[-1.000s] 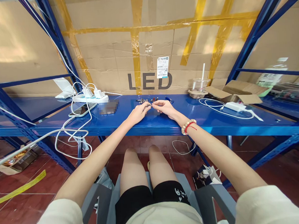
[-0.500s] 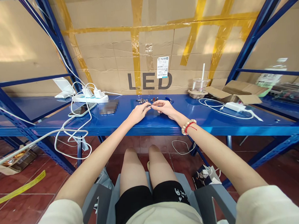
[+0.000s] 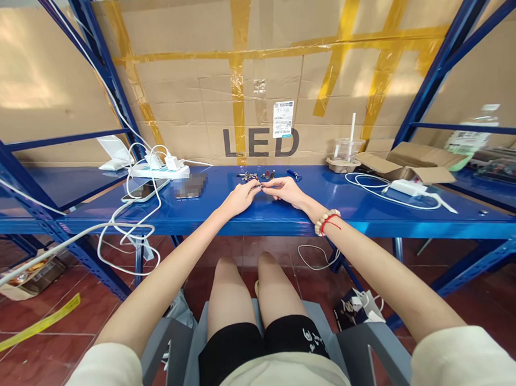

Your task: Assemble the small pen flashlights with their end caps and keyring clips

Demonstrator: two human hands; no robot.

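Note:
My left hand (image 3: 242,198) and my right hand (image 3: 286,190) meet over the front part of the blue shelf (image 3: 189,214). Between their pinched fingertips is a small dark item, too small to name. Just behind the hands lies a little heap of small metal pieces (image 3: 249,176). Beside it are a few small reddish-brown and dark pieces (image 3: 266,174). To the right of these rests a small blue-handled tool (image 3: 293,173), perhaps pliers.
On the left are a white power strip (image 3: 163,171) with plugs, a phone (image 3: 146,190) and looping white cables. At right stand a plastic cup with a straw (image 3: 345,151), an open cardboard box (image 3: 407,159) and a white adapter (image 3: 408,187). A large cardboard carton (image 3: 182,104) backs the shelf.
The view has shifted slightly, so the scene sits a little lower. The right fingers look straighter, still pinched close to the left fingertips.

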